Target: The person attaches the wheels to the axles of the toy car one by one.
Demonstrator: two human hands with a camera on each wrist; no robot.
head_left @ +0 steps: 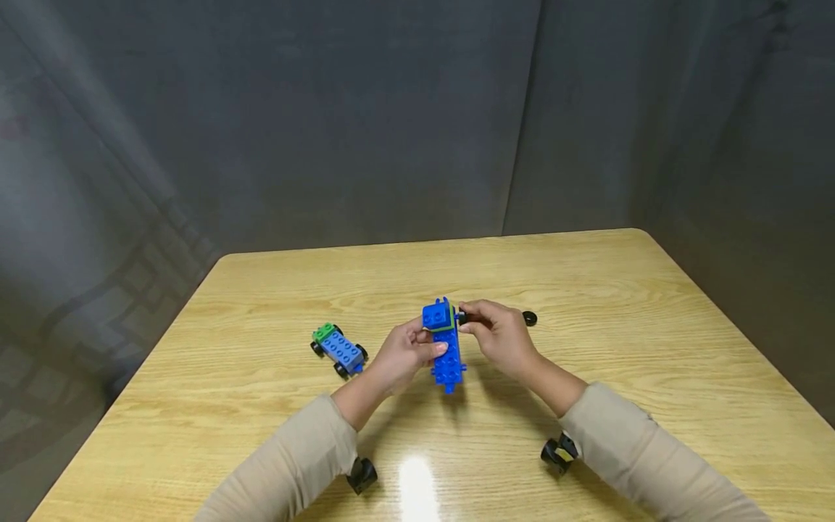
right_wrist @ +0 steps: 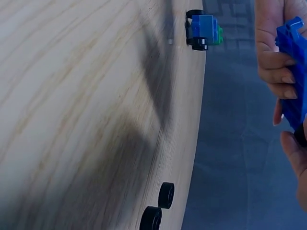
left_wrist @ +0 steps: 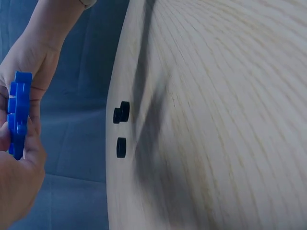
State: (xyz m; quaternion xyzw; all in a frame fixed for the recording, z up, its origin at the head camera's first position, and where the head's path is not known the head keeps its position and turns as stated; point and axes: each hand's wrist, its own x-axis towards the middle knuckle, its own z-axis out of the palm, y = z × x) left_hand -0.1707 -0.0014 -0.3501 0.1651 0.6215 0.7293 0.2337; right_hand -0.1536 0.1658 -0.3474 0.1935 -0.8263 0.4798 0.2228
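My left hand [head_left: 406, 355] grips a long blue toy car base [head_left: 448, 371] above the table, thumb over its studs. At the far end of the base sits a raised blue block [head_left: 435, 316] with a yellow-green edge. Between the thumb and fingers of my right hand [head_left: 502, 335] is a small black wheel [head_left: 462, 317], pinched at the axle on the right side of the far end. The near-end axle stubs are bare. In the right wrist view, left-hand fingers [right_wrist: 278, 76] wrap around the base [right_wrist: 295, 62], with the wheel [right_wrist: 301, 135] partly cut off.
On the table's left stands a second toy car [head_left: 342, 349], blue and green with black wheels. Loose black wheels [head_left: 530, 317] lie beyond the right hand; the left wrist view shows several, one wheel [left_wrist: 121, 147] standing apart. Dark curtains surround the wooden table [head_left: 261, 420].
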